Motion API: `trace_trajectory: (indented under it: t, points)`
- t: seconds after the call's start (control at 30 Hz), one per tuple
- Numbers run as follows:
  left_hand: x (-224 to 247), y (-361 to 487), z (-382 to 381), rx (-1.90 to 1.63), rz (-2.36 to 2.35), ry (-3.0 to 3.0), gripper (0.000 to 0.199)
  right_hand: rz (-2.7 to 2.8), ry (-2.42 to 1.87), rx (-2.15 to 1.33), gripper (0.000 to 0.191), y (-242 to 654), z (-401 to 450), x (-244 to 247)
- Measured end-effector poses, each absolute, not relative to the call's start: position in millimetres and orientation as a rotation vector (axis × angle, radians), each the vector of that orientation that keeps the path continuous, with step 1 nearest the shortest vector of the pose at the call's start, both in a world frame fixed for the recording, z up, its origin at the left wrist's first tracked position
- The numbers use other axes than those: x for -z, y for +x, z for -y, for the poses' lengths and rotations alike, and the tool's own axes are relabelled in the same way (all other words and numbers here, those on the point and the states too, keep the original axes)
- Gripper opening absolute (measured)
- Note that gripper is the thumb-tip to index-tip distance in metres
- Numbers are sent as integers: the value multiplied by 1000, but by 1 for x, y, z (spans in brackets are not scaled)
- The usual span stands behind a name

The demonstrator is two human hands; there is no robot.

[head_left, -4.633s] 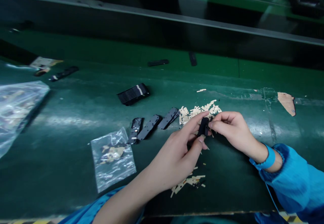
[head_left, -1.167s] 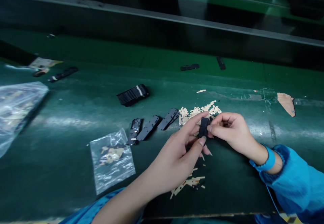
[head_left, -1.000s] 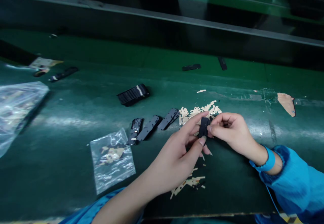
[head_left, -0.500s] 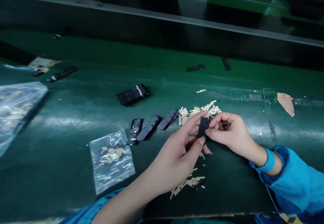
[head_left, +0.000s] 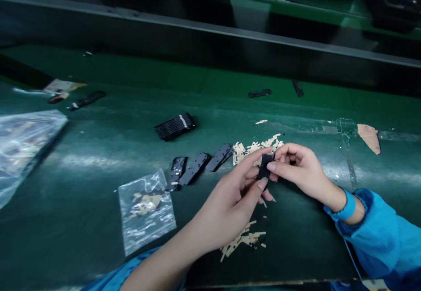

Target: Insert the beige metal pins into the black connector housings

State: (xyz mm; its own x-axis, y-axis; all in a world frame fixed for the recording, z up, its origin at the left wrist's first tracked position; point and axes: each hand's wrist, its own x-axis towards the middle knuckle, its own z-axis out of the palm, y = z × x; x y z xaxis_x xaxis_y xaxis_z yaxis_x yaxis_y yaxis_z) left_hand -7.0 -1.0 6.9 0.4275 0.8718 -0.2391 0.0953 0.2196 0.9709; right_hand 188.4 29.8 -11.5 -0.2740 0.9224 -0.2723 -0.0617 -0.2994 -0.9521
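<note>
A small black plate [head_left: 264, 167] is held between the thumb and fingers of my left hand [head_left: 235, 196]. My right hand [head_left: 297, 164] pinches the upper right edge of the same plate, its thumb lying on the plate's face. Behind the hands lies a pile of cream-coloured strips [head_left: 255, 145], partly hidden by my fingers. A second group of strips [head_left: 245, 239], with small dark bits among them, is below my left hand. Left of the hands, several black plates [head_left: 194, 168] rest on the green table.
A banded stack of black plates [head_left: 175, 126] lies behind the loose ones. A clear bag [head_left: 147, 234] is at front left, a larger bag [head_left: 29, 137] at far left. A tan scrap [head_left: 369, 138] lies right; two black pieces [head_left: 259, 93] lie farther back.
My right thumb has moved up on the black plate, and the plate's face is turned slightly. The whole view has shifted a little.
</note>
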Motion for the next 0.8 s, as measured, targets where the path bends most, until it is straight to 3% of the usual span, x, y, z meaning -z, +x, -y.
trace_trajectory:
  t: [0.8]
  points:
    - [-1,-9,-5,-755,-929,1163,45,1057,-1038,-1807,31,190,-31,12]
